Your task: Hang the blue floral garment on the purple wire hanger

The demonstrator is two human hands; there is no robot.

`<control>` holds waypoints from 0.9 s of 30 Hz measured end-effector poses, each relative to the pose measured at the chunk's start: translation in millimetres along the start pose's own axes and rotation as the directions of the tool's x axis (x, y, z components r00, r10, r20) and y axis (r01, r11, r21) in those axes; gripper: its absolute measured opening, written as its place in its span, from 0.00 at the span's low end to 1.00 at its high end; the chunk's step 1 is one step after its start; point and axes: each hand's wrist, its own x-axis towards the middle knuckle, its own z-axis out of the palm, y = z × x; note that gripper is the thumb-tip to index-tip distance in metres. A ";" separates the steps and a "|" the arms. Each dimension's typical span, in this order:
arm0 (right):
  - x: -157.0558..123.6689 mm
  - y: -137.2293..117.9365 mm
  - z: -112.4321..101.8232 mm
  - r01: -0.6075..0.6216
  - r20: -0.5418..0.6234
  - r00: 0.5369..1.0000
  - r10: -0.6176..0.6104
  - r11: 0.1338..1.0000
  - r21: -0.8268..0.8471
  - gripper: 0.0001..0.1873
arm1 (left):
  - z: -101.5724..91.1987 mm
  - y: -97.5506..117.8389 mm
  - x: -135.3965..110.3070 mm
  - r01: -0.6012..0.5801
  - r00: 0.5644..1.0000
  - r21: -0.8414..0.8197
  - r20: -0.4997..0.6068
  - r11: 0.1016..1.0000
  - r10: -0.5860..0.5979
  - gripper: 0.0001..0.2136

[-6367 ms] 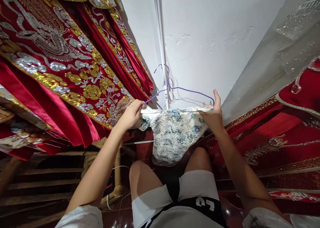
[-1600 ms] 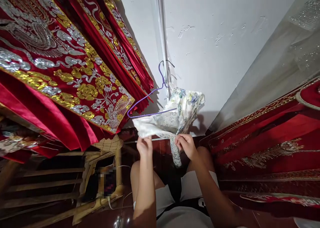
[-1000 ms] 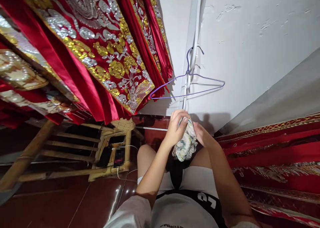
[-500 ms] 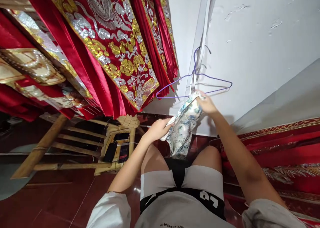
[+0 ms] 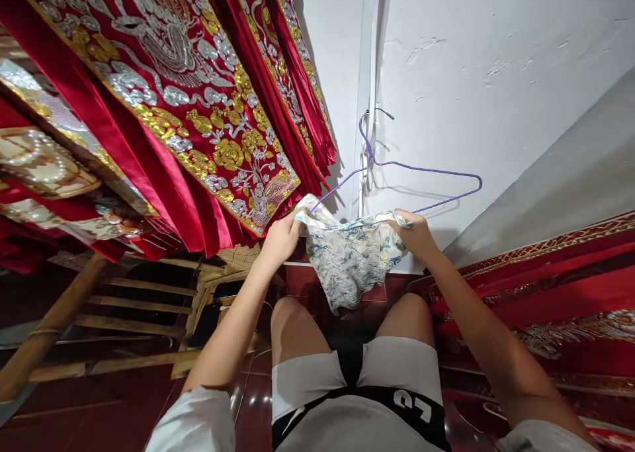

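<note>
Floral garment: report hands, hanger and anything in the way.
Left hand and right hand gripping floral garment by its top edge. Purple hanger: one end at garment's opening, other bare. Red embroidered cloth close by left hand.

Purple wire hanger [image 5: 426,169]: your white floral cloth [image 5: 347,260] hides its left end.
Red embroidered satin garment [image 5: 198,94]: cropped above.

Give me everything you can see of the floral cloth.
The floral cloth looks soft and crinkled, white with blue, green and yellow print. The left hand pinches its upper left edge, the right hand its upper right; below them it hangs free, narrowing downward. The left end of the purple hanger is hidden at the cloth; whether it sits inside is unclear.
</note>
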 end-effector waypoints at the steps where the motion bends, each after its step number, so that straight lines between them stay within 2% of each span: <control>1: -2.4 -5.3 0.5 -0.002 0.024 1.000 0.001 1.000 0.011 0.20 | 2.6 10.7 7.3 -0.075 0.996 -0.094 -0.060 0.993 0.070 0.20; 4: -10.4 -21.1 5.1 -0.001 0.118 0.993 -0.002 1.000 0.020 0.17 | 11.2 38.2 26.4 -0.273 0.952 -0.252 -0.209 0.928 0.223 0.18; 6: -14.9 -28.2 4.0 0.015 0.142 0.990 -0.011 1.000 -0.022 0.11 | 14.4 46.4 35.1 -0.328 0.929 -0.279 -0.269 0.903 0.255 0.16; 7: -16.2 -29.9 0.4 0.015 0.116 0.993 -0.008 0.998 -0.055 0.12 | 14.5 46.8 38.0 -0.336 0.924 -0.279 -0.282 0.900 0.258 0.15; 8: -16.6 -30.1 -5.5 0.003 0.060 0.998 0.002 0.996 -0.086 0.15 | 13.8 45.1 40.2 -0.337 0.923 -0.271 -0.286 0.901 0.259 0.15; 10: -15.2 -26.6 -23.6 -0.067 -0.137 0.989 0.050 0.990 -0.126 0.25 | 10.1 38.2 42.7 -0.331 0.923 -0.232 -0.283 0.915 0.262 0.15; 12: -11.3 -19.8 -45.3 -0.161 -0.322 0.940 0.113 0.979 -0.125 0.37 | 5.2 31.1 43.8 -0.337 0.920 -0.172 -0.268 0.926 0.285 0.15; 13: -8.9 -16.4 -55.4 -0.197 -0.367 0.920 0.140 0.973 -0.120 0.40 | 3.1 28.8 44.0 -0.347 0.919 -0.144 -0.252 0.927 0.305 0.16; 15: -3.8 -11.9 -71.0 -0.228 -0.396 0.903 0.163 0.966 -0.121 0.39 | 0.5 27.4 43.9 -0.360 0.919 -0.115 -0.212 0.926 0.331 0.16; 19: 4.3 -17.4 -85.0 -0.175 -0.485 0.867 0.112 0.981 -0.087 0.33 | -0.1 31.4 43.1 -0.338 0.933 -0.126 -0.180 0.933 0.313 0.16; 21: 5.6 -26.2 -91.7 -0.204 -0.451 0.878 0.161 0.978 -0.048 0.26 | -1.2 31.3 44.0 -0.331 0.934 -0.115 -0.182 0.937 0.307 0.16; 23: 3.6 -36.9 -101.8 -0.283 -0.321 0.910 0.262 0.959 -0.019 0.15 | -4.4 27.8 46.9 -0.326 0.930 -0.118 -0.216 0.938 0.296 0.15; 25: -1.6 -48.0 -112.1 -0.344 -0.130 0.931 0.342 0.939 0.011 0.16 | -8.9 22.2 52.1 -0.294 0.928 -0.162 -0.283 0.942 0.241 0.15; 27: -7.8 -57.3 -115.7 -0.385 0.059 0.923 0.381 0.916 0.109 0.21 | -12.2 17.7 58.3 -0.241 0.933 -0.229 -0.321 0.943 0.161 0.15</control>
